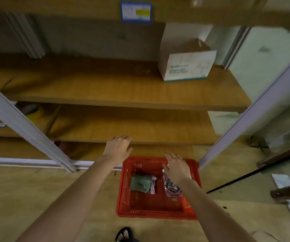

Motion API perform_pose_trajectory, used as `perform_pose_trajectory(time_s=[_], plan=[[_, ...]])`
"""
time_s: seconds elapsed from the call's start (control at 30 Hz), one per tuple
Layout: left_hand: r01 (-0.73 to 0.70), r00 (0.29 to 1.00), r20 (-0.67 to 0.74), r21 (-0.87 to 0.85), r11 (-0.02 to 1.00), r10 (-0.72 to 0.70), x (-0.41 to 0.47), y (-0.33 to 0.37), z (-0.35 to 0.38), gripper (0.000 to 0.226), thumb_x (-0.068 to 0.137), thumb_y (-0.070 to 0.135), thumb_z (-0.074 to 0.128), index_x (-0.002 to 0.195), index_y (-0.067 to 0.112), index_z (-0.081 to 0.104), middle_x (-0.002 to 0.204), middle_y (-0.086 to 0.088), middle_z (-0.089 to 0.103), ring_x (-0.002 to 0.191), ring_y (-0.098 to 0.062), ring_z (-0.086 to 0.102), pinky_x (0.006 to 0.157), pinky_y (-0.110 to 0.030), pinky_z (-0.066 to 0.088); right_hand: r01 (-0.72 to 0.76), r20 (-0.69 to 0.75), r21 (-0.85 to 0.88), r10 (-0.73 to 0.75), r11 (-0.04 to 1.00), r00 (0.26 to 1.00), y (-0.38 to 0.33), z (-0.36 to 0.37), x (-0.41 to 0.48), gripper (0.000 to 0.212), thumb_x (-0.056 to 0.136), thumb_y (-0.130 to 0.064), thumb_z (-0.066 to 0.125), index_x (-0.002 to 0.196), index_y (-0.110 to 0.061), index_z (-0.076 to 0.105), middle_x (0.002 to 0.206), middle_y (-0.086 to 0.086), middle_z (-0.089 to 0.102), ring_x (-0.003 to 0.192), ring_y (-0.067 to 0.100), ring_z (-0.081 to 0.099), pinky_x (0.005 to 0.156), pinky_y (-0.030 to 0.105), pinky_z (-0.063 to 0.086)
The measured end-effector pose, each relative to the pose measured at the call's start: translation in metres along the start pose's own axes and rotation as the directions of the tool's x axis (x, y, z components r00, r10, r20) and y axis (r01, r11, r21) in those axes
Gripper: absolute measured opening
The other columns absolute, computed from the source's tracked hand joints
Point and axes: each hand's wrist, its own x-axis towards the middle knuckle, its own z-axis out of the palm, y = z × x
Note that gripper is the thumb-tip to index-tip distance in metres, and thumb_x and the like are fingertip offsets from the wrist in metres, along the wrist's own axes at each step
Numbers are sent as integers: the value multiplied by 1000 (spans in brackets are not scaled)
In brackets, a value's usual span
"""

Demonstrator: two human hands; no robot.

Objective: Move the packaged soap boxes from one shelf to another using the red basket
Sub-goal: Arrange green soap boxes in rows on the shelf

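**Both hands open above the red basket on the floor**

The red basket (158, 211) sits on the floor just in front of the wooden shelving, between the two pale uprights of the rack. Inside it lie two packaged soap boxes: a green package (139, 184) toward the left of the basket floor, wrapped in clear film, and a patterned package (171, 186) toward the right, partly hidden under the right forearm.

The right hand (176, 167) is stretched out over the far right part of the basket, palm down, fingers spread and holding nothing. It lies directly above the upper end of the patterned package; whether it touches the package cannot be told. The green package lies just to the left of and below that hand, apart from it.

The left hand (118, 148) is also open and empty, fingers loosely extended, reaching toward the front edge of the lower shelf (140, 124). Its fingertips are at or just over that edge. It is beyond the basket's far left corner, well clear of both packages.

On the middle shelf (105, 88) above, a white carton (186, 62) stands at the right. A dark sandal (125, 234) shows at the bottom edge.
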Motion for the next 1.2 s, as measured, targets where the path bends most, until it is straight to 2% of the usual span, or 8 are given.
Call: perform_pose_trajectory(time_s=[0.13, 0.27, 0.53, 0.67, 0.83, 0.93, 1.0, 1.2], plan=[[-36, 999, 17, -3, 999, 36, 28, -20, 109, 41, 93, 32, 47, 132, 19, 45, 136, 0, 50, 129, -17, 43, 102, -35, 39, -9, 16, 2, 9, 1000, 1000, 26, 106, 44, 43, 97, -27, 40, 139, -21, 36, 141, -1, 42, 132, 21, 35, 106, 35, 33], [-39, 997, 59, -33, 999, 41, 58, -38, 220, 38, 94, 30, 45, 131, 18, 46, 133, -2, 52, 124, -19, 47, 94, -36, 45, -14, 27, 7, 14, 1000, 1000, 51, 205, 91, 41, 96, -26, 42, 137, -20, 39, 137, -1, 45, 130, 21, 38, 105, 37, 34], [-65, 995, 71, -126, 990, 74, 100, -63, 387, 38, 92, 18, 49, 129, 15, 49, 132, -3, 52, 126, -20, 43, 101, -35, 43, 4, 85, -34, -1, 999, 996, 85, 351, 172, 39, 93, -22, 46, 132, -19, 45, 132, 0, 47, 126, 20, 41, 99, 36, 39], [-80, 996, 29, -177, 981, 86, 113, -68, 422, 37, 90, 8, 47, 126, 15, 52, 129, -2, 52, 125, -19, 43, 99, -34, 44, -7, 97, -28, 9, 1000, 995, 88, 393, 203, 43, 93, -18, 48, 136, -17, 41, 136, 1, 44, 130, 22, 38, 103, 38, 39], [-100, 994, -53, -168, 981, 92, 121, -72, 437, 43, 88, -3, 45, 127, 13, 52, 131, -2, 51, 125, -19, 43, 98, -35, 46, -20, 119, -117, 34, 993, 992, 82, 431, 230, 41, 89, -7, 46, 129, -17, 48, 130, 4, 47, 125, 25, 41, 101, 47, 39], [-109, 992, -86, -145, 983, 97, 123, -75, 441, 46, 86, -6, 46, 127, 13, 52, 128, -1, 52, 121, -18, 45, 95, -32, 47, -13, 55, -207, 25, 978, 998, 81, 442, 239, 40, 88, -4, 44, 126, -15, 50, 130, 7, 47, 124, 26, 42, 102, 42, 35], [-96, 991, -103, -144, 985, 82, 122, -75, 442, 46, 84, -7, 47, 126, 13, 53, 126, -1, 54, 120, -18, 46, 94, -32, 48, 7, 20, -253, -2, 967, 1000, 79, 441, 239, 38, 89, -3, 42, 125, -13, 49, 128, 7, 51, 122, 26, 46, 99, 38, 35], [37, 998, -49, -161, 986, -46, 122, -62, 433, 44, 83, -11, 44, 121, 7, 54, 118, -6, 54, 115, -22, 48, 87, -33, 47, 27, 8, -301, -25, 953, 1000, 81, 398, 203, 37, 87, 2, 48, 121, -11, 44, 118, 7, 61, 108, 28, 60, 81, 38, 50]])
